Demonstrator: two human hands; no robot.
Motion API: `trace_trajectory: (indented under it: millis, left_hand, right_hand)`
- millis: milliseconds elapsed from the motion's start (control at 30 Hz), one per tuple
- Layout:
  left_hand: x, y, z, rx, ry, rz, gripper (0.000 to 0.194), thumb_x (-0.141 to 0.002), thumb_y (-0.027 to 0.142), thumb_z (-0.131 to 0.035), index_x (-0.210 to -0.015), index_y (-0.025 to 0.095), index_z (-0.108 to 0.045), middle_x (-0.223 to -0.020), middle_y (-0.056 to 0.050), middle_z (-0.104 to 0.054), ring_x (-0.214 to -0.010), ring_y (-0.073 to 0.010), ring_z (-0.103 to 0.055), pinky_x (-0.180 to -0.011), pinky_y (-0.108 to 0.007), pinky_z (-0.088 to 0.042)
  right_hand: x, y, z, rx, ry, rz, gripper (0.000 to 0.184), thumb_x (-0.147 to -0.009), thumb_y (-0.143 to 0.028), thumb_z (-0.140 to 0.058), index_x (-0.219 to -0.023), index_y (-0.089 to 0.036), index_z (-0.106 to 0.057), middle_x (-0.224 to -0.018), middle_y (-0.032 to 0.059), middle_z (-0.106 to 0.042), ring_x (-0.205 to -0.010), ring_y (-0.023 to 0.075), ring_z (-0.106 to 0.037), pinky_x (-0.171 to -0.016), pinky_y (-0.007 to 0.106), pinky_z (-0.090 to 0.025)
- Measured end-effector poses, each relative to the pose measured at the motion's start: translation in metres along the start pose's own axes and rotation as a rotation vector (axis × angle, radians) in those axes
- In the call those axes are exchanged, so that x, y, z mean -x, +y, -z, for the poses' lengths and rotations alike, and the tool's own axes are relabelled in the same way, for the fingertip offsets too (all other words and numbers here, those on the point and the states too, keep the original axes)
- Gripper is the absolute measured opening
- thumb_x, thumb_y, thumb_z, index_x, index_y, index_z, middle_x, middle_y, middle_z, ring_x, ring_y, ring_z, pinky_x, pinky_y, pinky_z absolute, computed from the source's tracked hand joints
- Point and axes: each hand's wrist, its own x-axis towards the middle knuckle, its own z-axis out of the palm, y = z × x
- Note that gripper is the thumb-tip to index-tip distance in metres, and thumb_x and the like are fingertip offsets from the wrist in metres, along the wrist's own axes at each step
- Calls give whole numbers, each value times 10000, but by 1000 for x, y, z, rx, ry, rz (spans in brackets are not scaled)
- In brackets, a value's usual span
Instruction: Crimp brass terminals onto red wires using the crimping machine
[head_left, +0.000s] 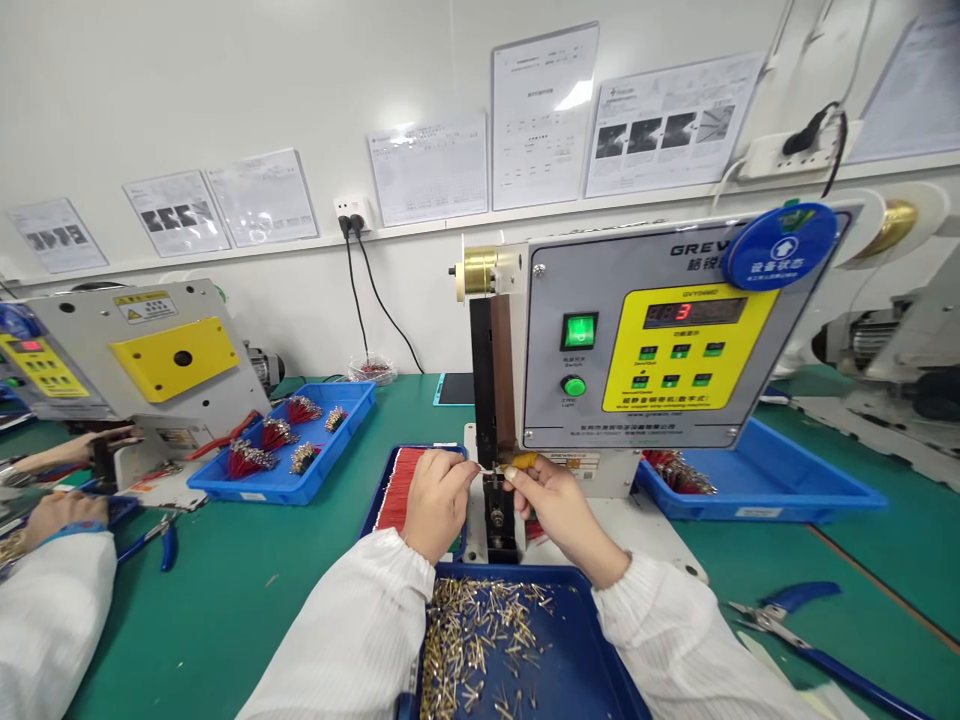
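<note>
On the tabletop (225, 590) stood a big gray machine (577, 270) — the step seemed to be lining up small parts there, and the next move called for a steady grip. A blue tray (581, 655) of gold bits (450, 640) sat between the white sleeves (360, 620) and took up room. Pliers (774, 620) lay to the right, red wires (401, 485) to the left. The left hand (440, 503) pinched a thin pale piece (487, 471) in its fingers at the machine — whether the right hand (551, 500) gripped anything, I couldn't tell.
</note>
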Motion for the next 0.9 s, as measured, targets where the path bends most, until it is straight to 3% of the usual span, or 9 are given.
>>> trace_trajectory:
  millis: [267,900]
  left_hand:
    - [0,0,-1,-3,-5,-22,211,-955,155,-448,-944,206,-653,-902,-55,-614,-887,-184,-512,-783,-325,-445]
    - [0,0,-1,-14,-8,-49,189,-942,140,-472,-946,196,-652,-900,-53,-609,-886,-181,-515,-785,-318,-447]
  right_hand:
    - [0,0,0,-6,1,0,290,-728,-470,-628,-746,-200,-522,-662,-5,-592,-454,104,-482,-432,256,-402]
    - [-1,0,1,7,8,-6,276,-725,-449,-613,-745,-187,-530,-640,-6,-594,-438,101,-489,-436,253,-399]
